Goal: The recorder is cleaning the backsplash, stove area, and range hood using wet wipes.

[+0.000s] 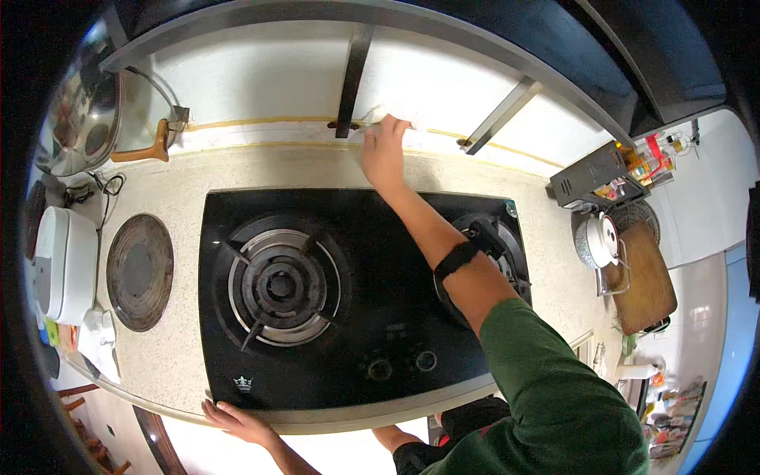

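My right hand (385, 155) reaches over the black glass gas hob (368, 237) to the white wall behind it. Its fingers are on a white cloth or tissue (375, 114), hard to make out against the bright wall, beside a dark metal upright (351, 83). My left hand (240, 423) rests on the front edge of the worktop (160, 356), near the hob's front left corner, and holds nothing that shows. A large round burner (282, 285) lies on the hob's left side; my right forearm partly covers the burner on the right (504, 249).
Left of the hob lie a round dark plate (140, 272) and a white appliance (65, 261). A pan with a wooden handle (148, 145) leans at the back left. Far right are a white-lidded pot (601, 237), a wooden chopping board (647, 279) and a black rack (594, 175).
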{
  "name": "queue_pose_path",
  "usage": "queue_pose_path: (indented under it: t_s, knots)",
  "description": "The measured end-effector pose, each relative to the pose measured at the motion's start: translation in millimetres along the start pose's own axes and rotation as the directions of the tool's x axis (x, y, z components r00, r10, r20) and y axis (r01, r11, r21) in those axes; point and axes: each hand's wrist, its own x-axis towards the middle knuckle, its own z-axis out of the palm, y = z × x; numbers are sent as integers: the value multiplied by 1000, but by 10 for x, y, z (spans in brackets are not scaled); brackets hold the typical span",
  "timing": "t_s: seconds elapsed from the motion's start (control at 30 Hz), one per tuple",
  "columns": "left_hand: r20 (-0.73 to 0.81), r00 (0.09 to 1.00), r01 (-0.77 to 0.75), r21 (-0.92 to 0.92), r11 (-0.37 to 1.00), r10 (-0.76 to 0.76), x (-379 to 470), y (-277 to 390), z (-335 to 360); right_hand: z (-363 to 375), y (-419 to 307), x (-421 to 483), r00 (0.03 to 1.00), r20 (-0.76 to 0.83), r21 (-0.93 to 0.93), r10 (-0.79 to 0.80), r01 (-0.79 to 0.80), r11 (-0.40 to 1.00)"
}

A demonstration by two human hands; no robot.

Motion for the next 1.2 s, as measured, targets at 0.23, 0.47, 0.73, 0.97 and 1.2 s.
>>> queue_pose_path:
  t_s: [0.23, 0.47, 0.73, 0.97, 1.2]
  knots:
    - [3, 999, 32, -20, 999, -32, 2, 142, -36, -627, 395, 211, 941, -327, -15, -88, 87, 996]
    - [33, 999, 42, -49, 998, -40, -13, 225, -24, -94, 354, 412, 956, -78, -166, -284, 269, 949]
    - [14, 999, 46, -46, 998, -45, 27, 100, -78, -866, 726, 452, 975, -168, -242, -147, 104, 965]
    - [32, 999, 39, -7, 999, -38, -11, 205, -6, -581, 420, 573, 945, -172, -230, -279, 237, 944]
    - [17, 999, 29, 4, 1000, -29, 8, 150, -65, -1163, 526, 624, 971, -236, -100, -42, 19, 995]
